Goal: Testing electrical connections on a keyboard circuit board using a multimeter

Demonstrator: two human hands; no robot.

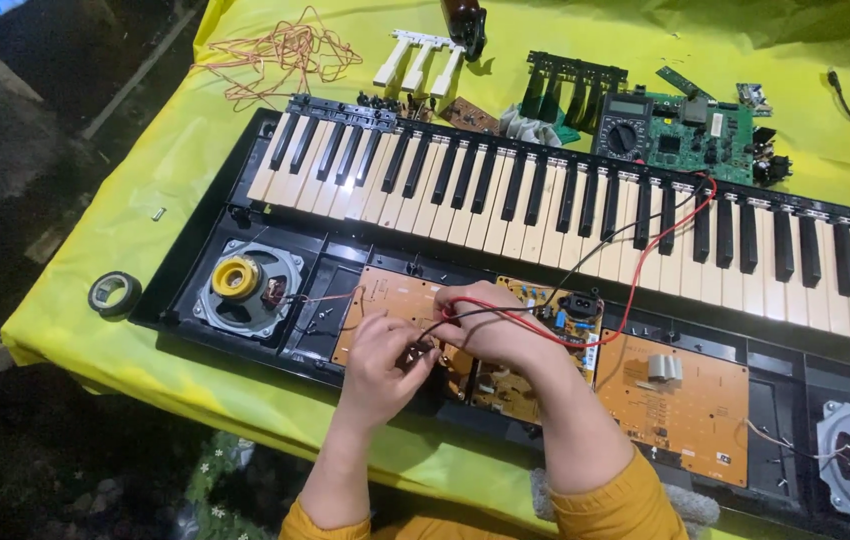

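Hands meet over the opened keyboard's orange circuit board [395, 300]: left hand [377, 362] pinches a dark probe tip, right hand [490, 328] clasps red and black multimeter leads [545, 325] against the board.

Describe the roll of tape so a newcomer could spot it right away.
Start at the opened keyboard lying across the yellow table cover. Go past its left end to the cover's near left edge. The roll of tape lies flat there alone, a small dark ring.
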